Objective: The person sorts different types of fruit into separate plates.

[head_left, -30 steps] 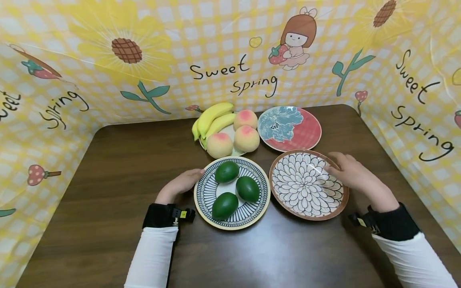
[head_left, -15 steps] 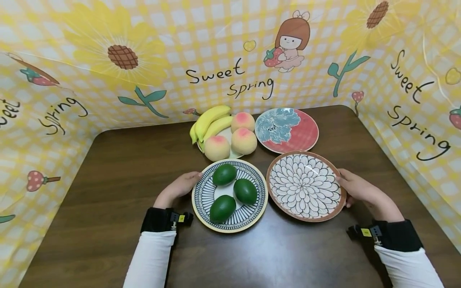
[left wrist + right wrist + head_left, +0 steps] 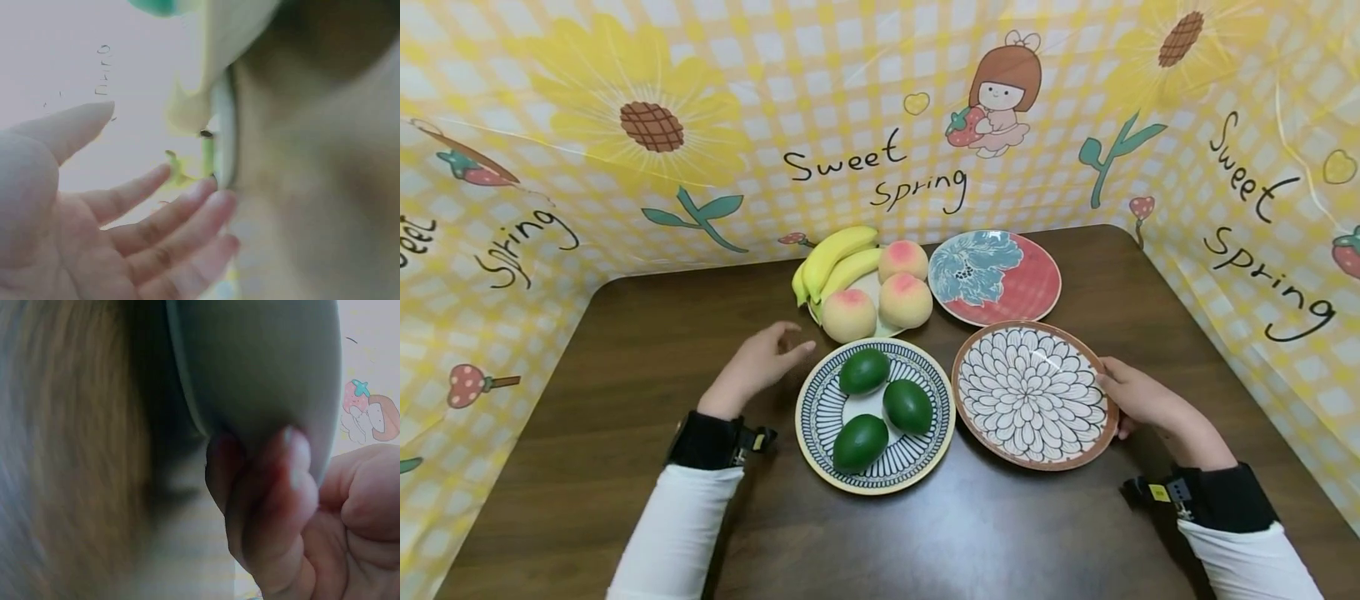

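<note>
My right hand (image 3: pixel 1142 396) grips the right rim of a brown-edged plate with a white petal pattern (image 3: pixel 1030 396). In the right wrist view its fingers (image 3: pixel 281 500) curl under the plate's pale underside (image 3: pixel 262 362), thumb on the other side. My left hand (image 3: pixel 756 367) hovers left of a blue-striped plate (image 3: pixel 898 477), apart from its rim, with fingers spread and nothing held; the left wrist view shows the open palm (image 3: pixel 94 250). On the striped plate lie three green avocados (image 3: pixel 908 407).
Behind the striped plate, a pale plate (image 3: pixel 889 327) carries bananas (image 3: pixel 835 258) and three peaches (image 3: pixel 906 300). A red plate with a blue flower (image 3: pixel 1030 279) lies at the back, next to the petal plate. A yellow checked cloth (image 3: pixel 850 83) hangs behind the brown table (image 3: pixel 647 333).
My left hand has let go of the striped plate's rim and moved left. My right hand came down from above the petal plate and took hold of its right rim.
</note>
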Available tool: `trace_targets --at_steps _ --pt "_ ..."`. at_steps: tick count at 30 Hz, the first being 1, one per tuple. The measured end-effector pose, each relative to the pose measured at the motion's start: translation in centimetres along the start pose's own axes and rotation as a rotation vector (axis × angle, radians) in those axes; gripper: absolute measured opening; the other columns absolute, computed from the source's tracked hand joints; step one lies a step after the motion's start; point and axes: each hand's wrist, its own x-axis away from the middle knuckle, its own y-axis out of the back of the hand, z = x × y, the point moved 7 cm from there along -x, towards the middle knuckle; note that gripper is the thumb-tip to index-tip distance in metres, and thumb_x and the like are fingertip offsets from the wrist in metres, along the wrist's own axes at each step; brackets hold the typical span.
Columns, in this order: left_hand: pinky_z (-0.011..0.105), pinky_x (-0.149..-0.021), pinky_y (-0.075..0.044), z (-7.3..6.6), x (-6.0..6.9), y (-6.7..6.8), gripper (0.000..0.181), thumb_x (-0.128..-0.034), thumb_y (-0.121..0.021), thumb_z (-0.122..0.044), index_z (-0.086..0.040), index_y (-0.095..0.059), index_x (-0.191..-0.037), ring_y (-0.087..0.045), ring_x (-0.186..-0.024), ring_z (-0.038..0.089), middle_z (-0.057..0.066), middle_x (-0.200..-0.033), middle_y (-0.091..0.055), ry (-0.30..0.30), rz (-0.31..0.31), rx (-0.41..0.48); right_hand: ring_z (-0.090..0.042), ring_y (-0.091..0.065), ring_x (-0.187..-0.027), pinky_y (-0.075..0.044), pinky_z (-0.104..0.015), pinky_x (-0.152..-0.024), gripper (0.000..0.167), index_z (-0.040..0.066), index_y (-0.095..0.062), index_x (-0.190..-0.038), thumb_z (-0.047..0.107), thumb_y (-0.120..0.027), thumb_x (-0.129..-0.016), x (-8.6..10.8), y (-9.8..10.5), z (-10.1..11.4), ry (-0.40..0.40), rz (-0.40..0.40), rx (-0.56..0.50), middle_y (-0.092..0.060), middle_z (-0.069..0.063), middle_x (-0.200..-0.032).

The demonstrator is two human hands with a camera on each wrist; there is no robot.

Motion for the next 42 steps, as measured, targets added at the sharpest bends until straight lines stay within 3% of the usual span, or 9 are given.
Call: trace_targets --at_steps 3,6,11,15,21,27,33,36,42 --pt "0.059 -0.110 -0.043 -2.1 -1.0 1.9 0.065 -0.1026 -0.060 -0.036 0.004 -0.042 -0.150 -0.051 -0.132 0.045 0.032 -0.145 -0.050 -0.077 -0.029 -0.034 -0.011 -0.061 -0.049 -0.056 -0.031 -0.050 0.042 -0.020 -0.027 -0.137 0.012 -0.027 -0.110 -0.3 0.5 0.5 -0.001 0.050 0.027 -0.062 -0.006 -0.067" --pt "0.058 -0.115 -0.040 -4.4 -2.2 2.5 0.068 -0.1002 -0.065 -0.033 0.003 -0.040 -0.152 -0.046 -0.139 0.045 0.031 -0.152 -0.043 -0.138 -0.006 -0.062 -0.010 -0.061 -0.050 -0.056 -0.028 -0.051 0.034 -0.018 -0.039 -0.126 0.010 -0.034 -0.108 -0.7 1.2 1.0 -0.016 0.121 0.062 -0.062 -0.003 -0.064" --pt "0.055 -0.119 -0.038 -7.8 -4.7 1.7 0.073 -0.0953 -0.072 -0.032 0.001 -0.042 -0.153 -0.043 -0.144 0.042 0.029 -0.156 -0.040 -0.209 0.073 -0.171 -0.006 -0.063 -0.052 -0.055 -0.024 -0.051 0.033 -0.019 -0.047 -0.125 0.009 -0.041 -0.107 -1.1 2.0 1.7 -0.042 0.246 0.125 -0.066 0.001 -0.064" --pt "0.052 -0.118 -0.040 -9.4 -6.5 0.4 0.071 -0.0913 -0.076 -0.027 0.000 -0.046 -0.150 -0.047 -0.141 0.041 0.029 -0.154 -0.042 -0.244 0.130 -0.264 -0.007 -0.065 -0.055 -0.056 -0.025 -0.053 0.034 -0.020 -0.049 -0.126 0.008 -0.044 -0.107 -1.0 2.2 1.6 -0.042 0.268 0.155 -0.069 0.000 -0.066" --pt "0.048 -0.116 -0.042 -9.5 -8.2 -0.9 0.066 -0.0875 -0.077 -0.022 -0.001 -0.053 -0.145 -0.052 -0.136 0.038 0.026 -0.148 -0.051 -0.210 0.172 -0.330 -0.009 -0.065 -0.057 -0.056 -0.027 -0.053 0.036 -0.019 -0.048 -0.128 0.010 -0.045 -0.107 -1.2 2.2 1.3 -0.015 0.229 0.138 -0.069 -0.001 -0.068" --pt "0.050 -0.118 -0.039 -8.4 -9.1 -1.4 0.071 -0.0839 -0.080 -0.021 0.000 -0.052 -0.146 -0.051 -0.138 0.039 0.025 -0.147 -0.054 -0.216 0.179 -0.306 -0.010 -0.063 -0.058 -0.056 -0.027 -0.052 0.040 -0.018 -0.042 -0.134 0.012 -0.042 -0.108 -1.7 2.1 1.2 0.011 0.206 0.060 -0.067 -0.002 -0.073" --pt "0.052 -0.113 -0.043 -7.7 -9.2 -1.8 0.072 -0.0823 -0.080 -0.019 -0.002 -0.051 -0.145 -0.053 -0.130 0.039 0.026 -0.144 -0.054 -0.220 0.163 -0.260 -0.010 -0.064 -0.055 -0.056 -0.029 -0.050 0.037 -0.016 -0.034 -0.128 0.017 -0.032 -0.112 -2.8 1.3 1.7 0.053 0.169 0.010 -0.065 -0.004 -0.076" --pt "0.051 -0.108 -0.045 -7.8 -9.4 -2.1 0.068 -0.0819 -0.078 -0.018 -0.002 -0.053 -0.143 -0.055 -0.122 0.038 0.027 -0.140 -0.056 -0.233 0.159 -0.263 -0.010 -0.066 -0.055 -0.057 -0.031 -0.050 0.036 -0.016 -0.033 -0.128 0.017 -0.029 -0.113 -3.1 1.2 1.6 0.066 0.154 0.012 -0.065 -0.006 -0.075" --pt "0.052 -0.106 -0.046 -8.5 -9.1 -1.3 0.065 -0.0822 -0.077 -0.016 0.000 -0.053 -0.141 -0.055 -0.121 0.039 0.028 -0.137 -0.056 -0.257 0.140 -0.283 -0.010 -0.065 -0.054 -0.057 -0.032 -0.051 0.040 -0.019 -0.031 -0.134 0.014 -0.031 -0.112 -3.3 1.3 1.8 0.061 0.136 0.065 -0.063 -0.008 -0.076"
